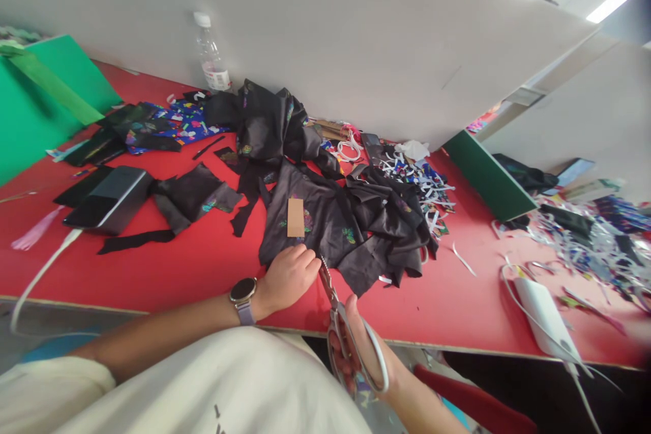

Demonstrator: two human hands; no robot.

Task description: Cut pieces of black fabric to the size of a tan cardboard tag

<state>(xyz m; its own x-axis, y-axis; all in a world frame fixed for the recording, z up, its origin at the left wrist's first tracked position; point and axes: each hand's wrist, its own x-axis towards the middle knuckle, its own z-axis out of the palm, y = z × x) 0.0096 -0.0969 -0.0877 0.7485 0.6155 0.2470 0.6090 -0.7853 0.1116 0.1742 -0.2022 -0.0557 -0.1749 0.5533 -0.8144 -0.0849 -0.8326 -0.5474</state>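
A piece of shiny black fabric (325,200) with small coloured motifs lies spread in front of me. On it rests a tan cardboard rectangle (296,218). My left hand (287,279), wearing a watch on its wrist, is closed at the fabric's near edge, just below the cardboard; its fingertips are partly hidden. My right hand (359,339) grips a pair of scissors (333,305) by its pale handles. The blades point away from me and reach the fabric's near edge, close beside my left fingers. Some right fingers pass through the handle loops.
Black scraps (196,196) and white trimmings (432,183) litter the red table (218,271). A dark box-shaped device (109,200) stands left, a plastic bottle (211,57) at the back wall. Green panels (488,173) flank the place; a white power bank (542,315) lies right.
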